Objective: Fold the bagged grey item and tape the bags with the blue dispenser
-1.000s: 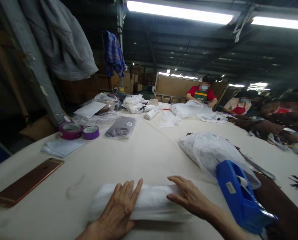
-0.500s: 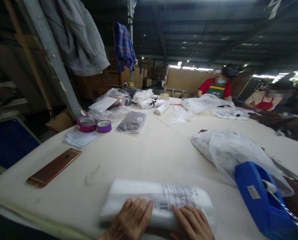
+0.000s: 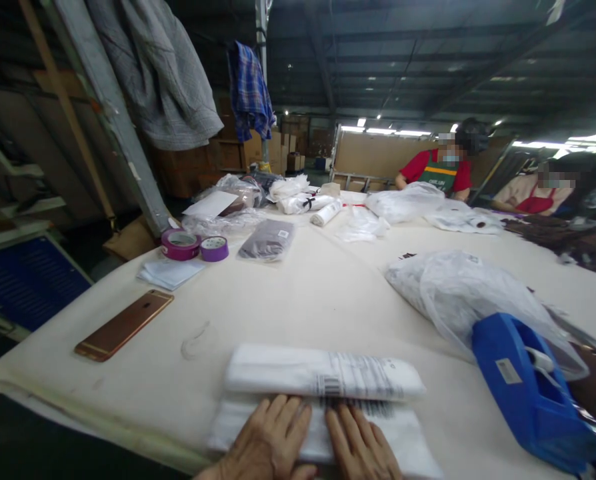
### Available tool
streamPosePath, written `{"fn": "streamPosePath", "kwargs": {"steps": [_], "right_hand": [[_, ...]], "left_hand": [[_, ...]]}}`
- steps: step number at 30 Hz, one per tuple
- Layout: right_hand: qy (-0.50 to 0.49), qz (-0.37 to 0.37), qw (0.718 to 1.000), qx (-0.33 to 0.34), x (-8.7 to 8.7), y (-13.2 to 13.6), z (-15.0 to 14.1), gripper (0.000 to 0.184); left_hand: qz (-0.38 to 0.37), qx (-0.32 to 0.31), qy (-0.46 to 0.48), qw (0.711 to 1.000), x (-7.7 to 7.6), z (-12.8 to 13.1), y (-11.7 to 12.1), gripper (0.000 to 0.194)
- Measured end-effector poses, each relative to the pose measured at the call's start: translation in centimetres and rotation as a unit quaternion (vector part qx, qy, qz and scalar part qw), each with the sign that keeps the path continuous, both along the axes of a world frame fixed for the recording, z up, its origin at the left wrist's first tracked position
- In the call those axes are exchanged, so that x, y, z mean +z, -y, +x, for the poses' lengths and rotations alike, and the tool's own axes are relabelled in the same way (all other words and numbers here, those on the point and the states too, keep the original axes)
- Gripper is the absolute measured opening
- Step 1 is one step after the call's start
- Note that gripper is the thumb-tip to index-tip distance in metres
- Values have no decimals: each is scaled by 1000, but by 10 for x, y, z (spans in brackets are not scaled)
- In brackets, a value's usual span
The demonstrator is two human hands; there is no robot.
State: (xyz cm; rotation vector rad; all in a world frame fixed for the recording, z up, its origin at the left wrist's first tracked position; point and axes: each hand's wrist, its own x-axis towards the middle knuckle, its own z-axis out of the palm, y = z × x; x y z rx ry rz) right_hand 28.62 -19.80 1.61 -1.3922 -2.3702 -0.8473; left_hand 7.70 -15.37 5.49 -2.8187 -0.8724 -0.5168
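The left hand (image 3: 273,433) and right hand (image 3: 362,443) lie open, fingers pressed on the folded, printed white plastic bag (image 3: 278,370), seemingly to steady it; it rests near the table (image 3: 298,293) edge. The blue tape dispenser (image 3: 511,400) stands to the right, presumably for easy reach.

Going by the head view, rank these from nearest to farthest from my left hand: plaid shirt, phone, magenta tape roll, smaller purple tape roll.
From the left hand:
1. Phone, on the table to the left.
2. Magenta tape roll and smaller purple tape roll, farther back-left; too close to call.
3. Plaid shirt, hanging beyond the table.
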Motion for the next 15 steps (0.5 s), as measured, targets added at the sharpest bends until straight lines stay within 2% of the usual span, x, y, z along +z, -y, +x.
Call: {"fn": "streamPosePath", "kwargs": {"steps": [3,6,10,12,15], "right_hand": [[45,15,998,34,18,-11,-4,39],[44,9,998,47,27,-16,-5,42],[29,22,998,48,22,-13,-2,47],[28,18,999,40,16,-11,0,49],[44,10,998,38,11,-11,1,49]], "left_hand": [[-136,15,-17,990,29,8,-21,39],[-179,68,-52,980,46,14,-56,45],[-160,129,-101,973,47,22,-104,60],[-144,129,-103,976,45,26,-120,64],[-122,118,-114,979,44,32,-134,60]]}}
